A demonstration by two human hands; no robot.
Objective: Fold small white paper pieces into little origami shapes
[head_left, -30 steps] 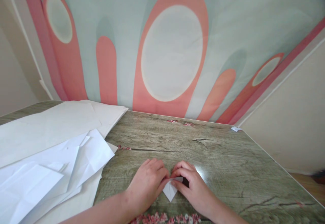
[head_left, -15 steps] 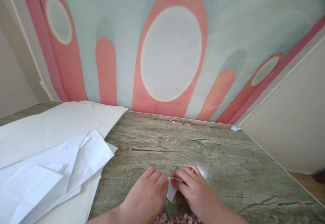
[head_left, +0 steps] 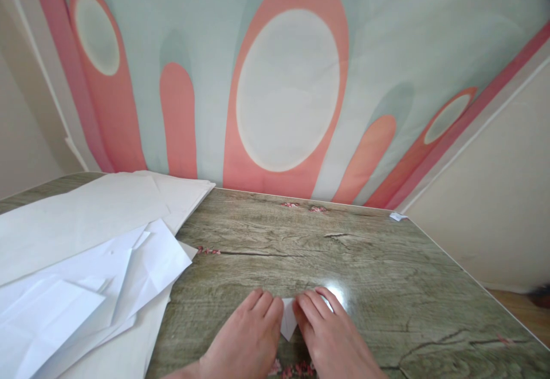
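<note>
Both hands lay flat at the worktop's [head_left: 369, 264] near edge, the left hand [head_left: 244, 342] and right hand [head_left: 330, 339] pressing a small folded paper [head_left: 288, 320] between them, fingers extended, its point showing. Loose sheets [head_left: 86, 253] covered the left side.

I am viewing the table [head_left: 378, 264] as the reference. A small folded paper [head_left: 288, 319] is lying on its near edge, at the middle. My left hand [head_left: 244, 342] is resting on the table just left of that paper, touching it; my right hand [head_left: 330, 339] is sitting just right of it, also touching. A pile of loose sheets [head_left: 86, 253] is covering the table's left part. A paper scrap [head_left: 398, 216] is lying at the far right corner. A wall hanging [head_left: 287, 81] is standing behind the table's far edge.
</note>
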